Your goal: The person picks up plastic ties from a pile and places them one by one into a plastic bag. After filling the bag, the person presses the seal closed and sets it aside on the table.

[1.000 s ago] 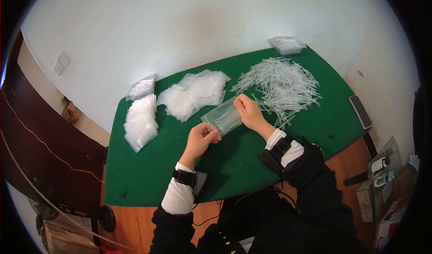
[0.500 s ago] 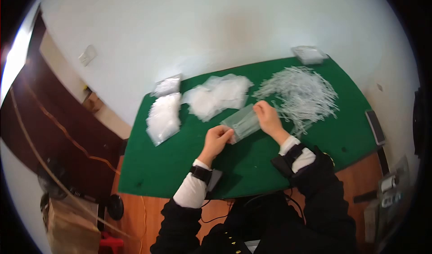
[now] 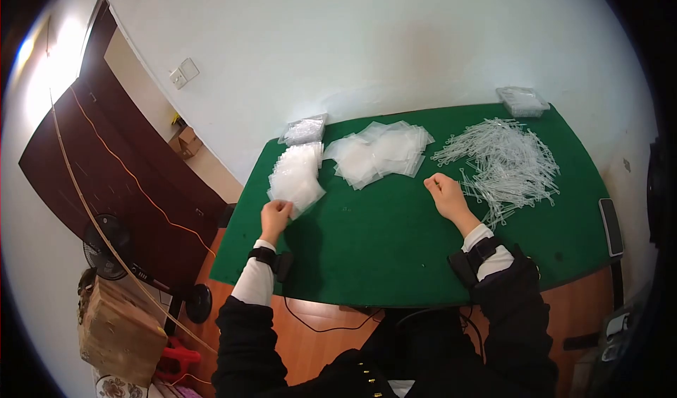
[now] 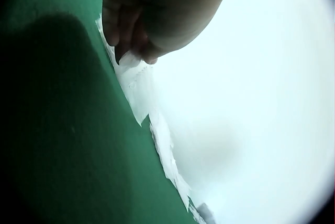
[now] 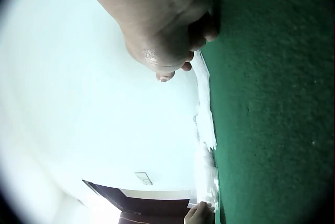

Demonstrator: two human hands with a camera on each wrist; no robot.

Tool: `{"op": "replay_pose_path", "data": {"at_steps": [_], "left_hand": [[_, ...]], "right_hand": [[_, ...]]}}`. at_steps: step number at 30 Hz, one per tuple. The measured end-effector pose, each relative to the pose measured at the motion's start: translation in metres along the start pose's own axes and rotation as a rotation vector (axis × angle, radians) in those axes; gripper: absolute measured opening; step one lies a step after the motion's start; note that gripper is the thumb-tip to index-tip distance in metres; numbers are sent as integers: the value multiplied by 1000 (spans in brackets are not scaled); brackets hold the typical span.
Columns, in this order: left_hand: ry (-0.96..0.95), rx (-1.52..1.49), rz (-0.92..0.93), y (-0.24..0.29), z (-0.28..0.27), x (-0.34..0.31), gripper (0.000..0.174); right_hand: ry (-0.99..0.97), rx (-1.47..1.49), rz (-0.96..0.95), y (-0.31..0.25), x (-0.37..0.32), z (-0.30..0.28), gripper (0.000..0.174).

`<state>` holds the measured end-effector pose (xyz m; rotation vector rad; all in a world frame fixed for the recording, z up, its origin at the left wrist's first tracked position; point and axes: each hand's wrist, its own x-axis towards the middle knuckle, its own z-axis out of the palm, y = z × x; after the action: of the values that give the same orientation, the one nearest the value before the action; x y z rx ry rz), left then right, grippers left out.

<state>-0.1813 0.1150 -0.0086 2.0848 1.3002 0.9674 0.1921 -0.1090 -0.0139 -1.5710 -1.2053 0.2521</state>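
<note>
At the left pile of filled clear plastic bags (image 3: 293,166), my left hand (image 3: 275,221) pinches the near corner of a zip bag (image 3: 305,195) between thumb and fingers. That bag overlaps the front of the pile. In the left wrist view the fingers (image 4: 125,25) come down on the bag's translucent film (image 4: 137,90). My right hand (image 3: 448,197) hovers over the green table with its fingers loosely curled and nothing held. Just right of it spreads a heap of clear plastic sticks with looped ends (image 3: 518,161). Flat, translucent bags (image 3: 384,152) lie fanned between the hands, farther back.
Behind the left pile stands a packed clear bag (image 3: 305,129) against the wall. A clear tray (image 3: 522,101) sits at the back right corner. A phone-like device (image 3: 611,227) lies on the right edge of the green table (image 3: 367,257).
Both hands held the filled bag over the middle before. The right hand has let go of it, and the left hand has carried it left to the filled pile. The head view has shifted.
</note>
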Motion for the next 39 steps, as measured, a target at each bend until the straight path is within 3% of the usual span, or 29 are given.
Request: {"op": "replay_pose_path", "data": {"at_steps": [9, 12, 13, 16, 20, 22, 23, 26, 27, 29, 30, 32, 34, 36, 39], "left_hand": [[177, 452, 21, 11, -16, -2, 27], [179, 445, 20, 3, -13, 4, 28], [183, 445, 17, 0, -17, 5, 29], [211, 516, 30, 1, -25, 5, 29], [171, 521, 8, 8, -17, 7, 30], [392, 520, 103, 7, -16, 9, 32], [390, 516, 108, 15, -14, 10, 32], [484, 364, 313, 46, -1, 11, 33], [484, 358, 311, 59, 6, 11, 33], [433, 255, 498, 92, 23, 7, 29], [432, 249, 494, 110, 33, 3, 29], [155, 4, 472, 145, 50, -8, 25], [54, -8, 581, 171, 67, -19, 18], [-9, -98, 692, 196, 84, -34, 12], [-130, -177, 662, 218, 102, -54, 8]], "right_hand": [[25, -38, 16, -5, 6, -5, 30], [9, -267, 197, -15, 5, -20, 27], [11, -267, 197, -14, 7, -21, 27], [353, -722, -58, 4, 10, -31, 28], [406, -997, 113, 30, 6, -28, 32], [371, -988, 39, 36, 6, -23, 34], [376, -992, 42, 32, 6, -25, 34], [69, -875, 173, 19, 9, -33, 31], [69, -882, 174, 17, 11, -34, 31], [86, -876, 219, 16, 13, -35, 26], [94, -873, 241, 16, 13, -35, 24], [175, -937, 192, 15, 11, -37, 21], [342, -1048, 86, 14, 9, -38, 15], [299, -1045, 129, 19, 10, -36, 15], [217, -1035, 213, 19, 12, -35, 13]]}}
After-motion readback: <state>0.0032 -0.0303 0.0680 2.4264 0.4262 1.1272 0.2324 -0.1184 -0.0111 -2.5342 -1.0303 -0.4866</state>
